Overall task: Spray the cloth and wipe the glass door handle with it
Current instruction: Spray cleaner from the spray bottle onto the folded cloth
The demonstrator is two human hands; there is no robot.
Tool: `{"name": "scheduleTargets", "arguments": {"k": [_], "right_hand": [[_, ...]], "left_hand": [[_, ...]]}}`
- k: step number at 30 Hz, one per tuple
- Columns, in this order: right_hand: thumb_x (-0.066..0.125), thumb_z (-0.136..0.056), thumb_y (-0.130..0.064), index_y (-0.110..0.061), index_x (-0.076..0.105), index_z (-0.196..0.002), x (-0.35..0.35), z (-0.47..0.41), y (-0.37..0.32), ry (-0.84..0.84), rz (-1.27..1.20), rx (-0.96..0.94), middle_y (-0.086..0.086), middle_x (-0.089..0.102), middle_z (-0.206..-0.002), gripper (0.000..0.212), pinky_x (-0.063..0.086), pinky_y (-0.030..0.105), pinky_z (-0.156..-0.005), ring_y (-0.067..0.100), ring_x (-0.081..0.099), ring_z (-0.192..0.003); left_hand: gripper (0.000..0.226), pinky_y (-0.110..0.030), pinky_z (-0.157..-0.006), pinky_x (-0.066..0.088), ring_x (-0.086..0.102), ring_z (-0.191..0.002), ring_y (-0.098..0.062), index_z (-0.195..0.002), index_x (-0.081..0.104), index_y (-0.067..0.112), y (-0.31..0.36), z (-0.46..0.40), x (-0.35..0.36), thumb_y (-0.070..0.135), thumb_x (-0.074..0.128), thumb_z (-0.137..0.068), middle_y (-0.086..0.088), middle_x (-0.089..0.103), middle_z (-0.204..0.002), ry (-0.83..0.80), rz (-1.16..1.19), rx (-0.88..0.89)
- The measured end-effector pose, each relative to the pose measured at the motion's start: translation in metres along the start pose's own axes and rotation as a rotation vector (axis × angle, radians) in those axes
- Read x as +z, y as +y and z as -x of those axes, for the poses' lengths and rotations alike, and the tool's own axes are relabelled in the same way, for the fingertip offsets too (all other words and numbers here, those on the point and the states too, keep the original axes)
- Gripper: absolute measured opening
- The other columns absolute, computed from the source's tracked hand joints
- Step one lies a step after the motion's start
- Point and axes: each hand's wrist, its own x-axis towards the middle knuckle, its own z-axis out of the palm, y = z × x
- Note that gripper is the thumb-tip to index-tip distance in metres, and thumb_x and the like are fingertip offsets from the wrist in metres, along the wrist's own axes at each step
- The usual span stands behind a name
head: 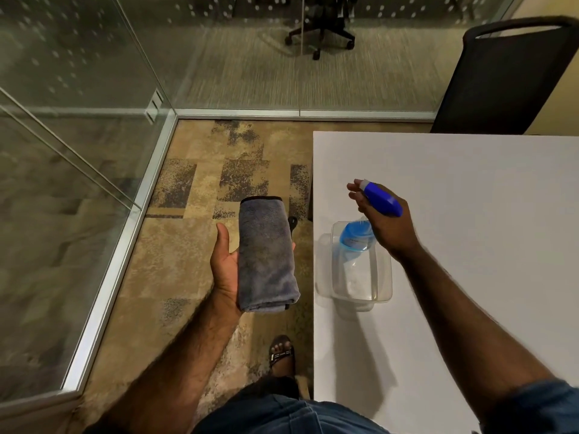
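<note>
Fingers (355,191) of the right hand (385,223) wrap the blue spray head of the bottle (357,238), right of frame centre; two fingertips poke out loose past the white nozzle, rest closed round the neck. Cannot tell if a finger sits on the trigger. Bottle hangs tilted, base down inside or just over a clear tub (362,277) on the white table (470,183); contact with the tub unclear.

Left hand (227,270) at frame centre, palm up, fingers half open, cradling a folded grey cloth (266,255); thumb up along its left edge, fingertips showing at its right edge. Loose hold, not a squeeze.

Key relation: cloth lies left of the nozzle, slightly lower in frame, well apart, over carpet not table. Nozzle points toward upper left of frame, so aimed past the cloth's top end, not at it. Cloth long axis runs top-to-bottom of frame, broad face up. Spray head axis runs upper-left to lower-right.

Judgement: spray not yet done; next move needs the bottle lifted clear and the nozzle swung down-left onto the cloth, or the cloth brought right.

Glass walls fill upper left of frame; no door handle clearly seen.
</note>
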Motion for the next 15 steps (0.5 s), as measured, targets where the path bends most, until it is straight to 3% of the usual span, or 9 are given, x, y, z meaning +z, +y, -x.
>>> {"name": "scheduleTargets", "arguments": {"k": [3, 5, 8, 12, 15], "right_hand": [[0.068, -0.108, -0.018, -0.005, 0.066, -0.145, -0.009, 0.013, -0.025, -0.011, -0.037, -0.068, 0.008, 0.079, -0.132, 0.039, 0.063, 0.037, -0.106, 0.022, 0.076, -0.124], [0.07, -0.108, -0.016, -0.005, 0.072, -0.131, -0.013, 0.026, -0.043, -0.037, -0.037, -0.107, 0.003, 0.082, -0.116, 0.026, 0.065, 0.033, -0.096, 0.019, 0.078, -0.109], [0.074, -0.106, -0.024, -0.017, 0.077, -0.111, -0.011, 0.047, -0.067, -0.109, 0.005, -0.133, -0.007, 0.08, -0.101, 0.009, 0.059, 0.023, -0.086, 0.014, 0.076, -0.095], [0.078, -0.1, -0.04, -0.027, 0.08, -0.102, 0.003, 0.074, -0.088, -0.272, 0.111, -0.11, -0.013, 0.079, -0.093, 0.013, 0.053, 0.013, -0.078, 0.012, 0.075, -0.088], [0.078, -0.093, -0.057, -0.025, 0.076, -0.089, 0.016, 0.088, -0.09, -0.348, 0.242, -0.113, -0.007, 0.073, -0.081, 0.032, 0.049, 0.018, -0.068, 0.013, 0.066, -0.075]], "left_hand": [[0.107, -0.065, -0.131, 0.022, 0.041, -0.152, -0.049, -0.154, 0.058, 0.006, 0.002, 0.004, 0.007, 0.09, 0.046, -0.089, -0.024, 0.04, -0.169, 0.024, -0.007, -0.012], [0.11, -0.062, -0.135, 0.012, 0.028, -0.159, -0.047, -0.162, 0.047, 0.005, 0.003, 0.005, 0.012, 0.089, 0.045, -0.09, -0.024, 0.033, -0.173, 0.037, 0.011, 0.002], [0.111, -0.062, -0.134, 0.016, 0.028, -0.16, -0.048, -0.159, 0.05, 0.004, 0.002, 0.007, 0.012, 0.09, 0.042, -0.091, -0.025, 0.036, -0.171, 0.061, 0.015, 0.02], [0.11, -0.064, -0.123, 0.038, 0.04, -0.153, -0.05, -0.152, 0.058, 0.002, 0.002, 0.009, 0.012, 0.091, 0.04, -0.09, -0.027, 0.043, -0.166, 0.076, -0.021, 0.041], [0.114, -0.063, -0.129, 0.029, 0.031, -0.159, -0.051, -0.163, 0.044, 0.003, 0.003, 0.013, 0.018, 0.091, 0.039, -0.09, -0.026, 0.038, -0.17, 0.1, -0.044, 0.061]]}}
